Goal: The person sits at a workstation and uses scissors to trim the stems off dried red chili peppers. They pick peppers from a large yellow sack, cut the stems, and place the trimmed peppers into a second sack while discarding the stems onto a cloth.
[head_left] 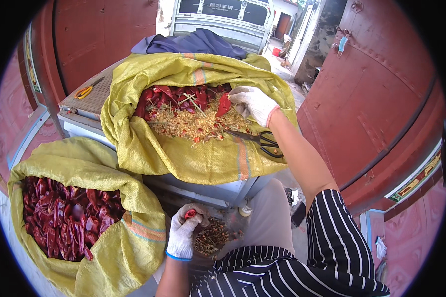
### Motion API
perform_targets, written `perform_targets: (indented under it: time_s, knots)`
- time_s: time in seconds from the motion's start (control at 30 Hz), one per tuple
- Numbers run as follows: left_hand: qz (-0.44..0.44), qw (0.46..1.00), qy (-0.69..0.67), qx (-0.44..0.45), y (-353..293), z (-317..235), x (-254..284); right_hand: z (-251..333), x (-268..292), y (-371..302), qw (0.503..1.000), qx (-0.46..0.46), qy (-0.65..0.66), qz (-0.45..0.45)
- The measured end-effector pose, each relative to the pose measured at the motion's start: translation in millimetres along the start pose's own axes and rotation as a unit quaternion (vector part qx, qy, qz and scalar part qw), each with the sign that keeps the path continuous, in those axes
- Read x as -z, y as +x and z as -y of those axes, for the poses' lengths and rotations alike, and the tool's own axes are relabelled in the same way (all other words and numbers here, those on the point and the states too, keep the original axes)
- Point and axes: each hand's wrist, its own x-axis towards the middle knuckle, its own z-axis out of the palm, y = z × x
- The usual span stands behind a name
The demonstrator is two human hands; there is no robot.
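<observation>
My right hand (255,104), in a white knit glove, pinches a dried red chili (223,105) by one end above the upper yellow woven sack (198,161). Inside that sack's opening lie more dried chilies (166,95), cut straw-like stems and a spread of pale seeds (191,123). Black-handled scissors (262,141) rest on the sack's front, below my right wrist. Lower down, my gloved left hand (186,230) is closed around a red chili (190,214), most of it hidden by the fingers. A second yellow sack (143,235), full of whole dried chilies (67,218), stands at the left.
Orange-handled scissors (83,92) lie on the brown tabletop (96,99) under the upper sack. Dark blue cloth (198,42) is heaped behind it. Chili stems and bits (210,237) are piled below, beside my leg. Red metal doors (376,89) flank both sides; a vehicle (220,22) stands beyond.
</observation>
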Motion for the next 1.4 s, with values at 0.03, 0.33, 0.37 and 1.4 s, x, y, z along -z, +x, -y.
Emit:
perform_targets:
  time_s: [0.03,0.33,0.37,1.4]
  knots:
    - [-0.008,1.000,0.000,-0.016,-0.1,-4.1,-6.4,5.7,-0.8,-21.1,1.000,0.001,0.011,0.016]
    - [-0.011,0.964,0.242,-0.107,-4.6,-20.6,-31.5,-6.1,-87.2,-173.4,0.954,-0.213,0.020,0.212]
    - [0.002,0.932,0.334,-0.141,-1.0,-15.7,-30.5,-12.3,-93.3,-182.0,0.947,-0.224,0.035,0.228]
    - [-0.031,0.998,0.041,-0.018,2.3,-0.7,-10.9,-21.9,51.1,-140.9,0.760,0.008,-0.649,-0.036]
